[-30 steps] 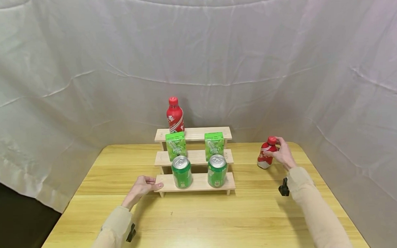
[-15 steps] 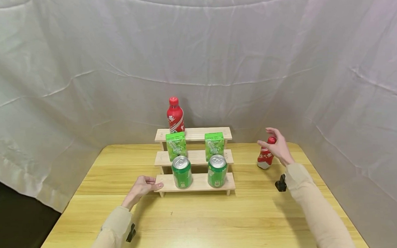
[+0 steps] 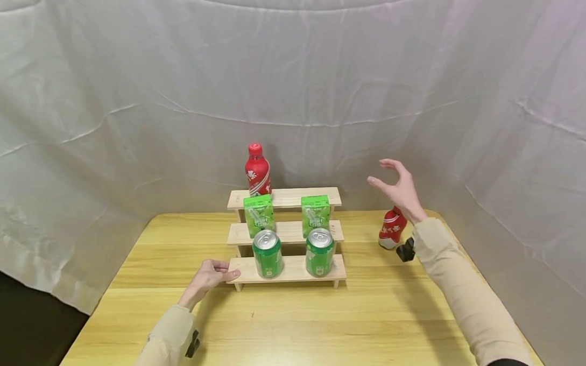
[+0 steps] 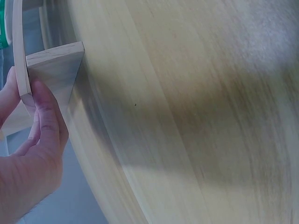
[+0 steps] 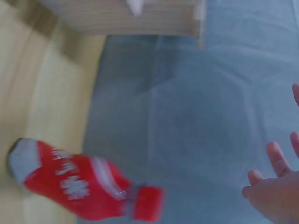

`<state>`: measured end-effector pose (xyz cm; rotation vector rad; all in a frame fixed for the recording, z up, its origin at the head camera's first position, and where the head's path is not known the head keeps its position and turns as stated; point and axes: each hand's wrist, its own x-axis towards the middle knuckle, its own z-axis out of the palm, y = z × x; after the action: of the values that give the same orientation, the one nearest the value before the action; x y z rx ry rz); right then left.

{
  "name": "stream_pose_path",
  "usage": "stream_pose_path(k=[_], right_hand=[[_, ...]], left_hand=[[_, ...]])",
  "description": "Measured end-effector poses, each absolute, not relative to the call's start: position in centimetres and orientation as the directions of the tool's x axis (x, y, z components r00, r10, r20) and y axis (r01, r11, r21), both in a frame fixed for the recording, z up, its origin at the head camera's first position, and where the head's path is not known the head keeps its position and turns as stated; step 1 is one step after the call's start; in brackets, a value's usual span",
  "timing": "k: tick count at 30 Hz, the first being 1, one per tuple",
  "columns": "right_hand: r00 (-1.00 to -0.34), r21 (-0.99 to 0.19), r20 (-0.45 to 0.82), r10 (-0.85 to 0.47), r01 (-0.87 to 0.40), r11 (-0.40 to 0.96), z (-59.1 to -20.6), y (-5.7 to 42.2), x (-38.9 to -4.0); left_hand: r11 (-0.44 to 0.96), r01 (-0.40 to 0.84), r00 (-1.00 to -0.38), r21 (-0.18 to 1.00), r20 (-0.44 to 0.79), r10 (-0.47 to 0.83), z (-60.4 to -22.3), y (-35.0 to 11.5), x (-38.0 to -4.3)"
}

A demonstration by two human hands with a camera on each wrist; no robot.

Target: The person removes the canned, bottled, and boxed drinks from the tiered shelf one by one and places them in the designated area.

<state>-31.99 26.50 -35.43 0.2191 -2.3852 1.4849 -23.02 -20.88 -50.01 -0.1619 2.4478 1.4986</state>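
My left hand (image 3: 208,278) pinches the left end of the lowest step of a three-tier wooden display stand (image 3: 296,266). In the left wrist view, the thumb lies on one face of the board (image 4: 21,60) and the fingers (image 4: 46,119) on the other. My right hand (image 3: 401,191) is raised above a red bottle (image 3: 391,230) on the table, holding nothing, thumb and fingers spread in a curve. The right wrist view has this bottle (image 5: 79,184) apart from the hand (image 5: 280,191). Part of its cap is hidden behind the hand in the head view.
A second red bottle (image 3: 257,173) stands on the top tier at left. Two green drink cartons (image 3: 259,219) are on the middle tier, two green cans (image 3: 268,259) on the lowest. A grey curtain (image 3: 289,86) hangs behind the wooden table (image 3: 298,328).
My right hand has let go of the red bottle on the table and risen above it, its fingers spreading. The left hand stays at the stand.
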Motion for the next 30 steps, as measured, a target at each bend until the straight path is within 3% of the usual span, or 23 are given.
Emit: stream_pose_path(k=[15, 30], right_hand=[[-0.932, -0.834, 0.357, -0.066, -0.350, 0.426, -28.0, 20.5, -32.9], [-0.942, -0.847, 0.279, -0.187, -0.334, 0.413, -25.2, 11.8, -34.0]], left_hand=[[0.461, -0.221, -0.960, 0.860, -0.276, 0.054, -49.8, -20.9, -22.8], [0.461, -0.224, -0.957, 0.858, -0.284, 0.063, -49.6, -20.9, -22.8]])
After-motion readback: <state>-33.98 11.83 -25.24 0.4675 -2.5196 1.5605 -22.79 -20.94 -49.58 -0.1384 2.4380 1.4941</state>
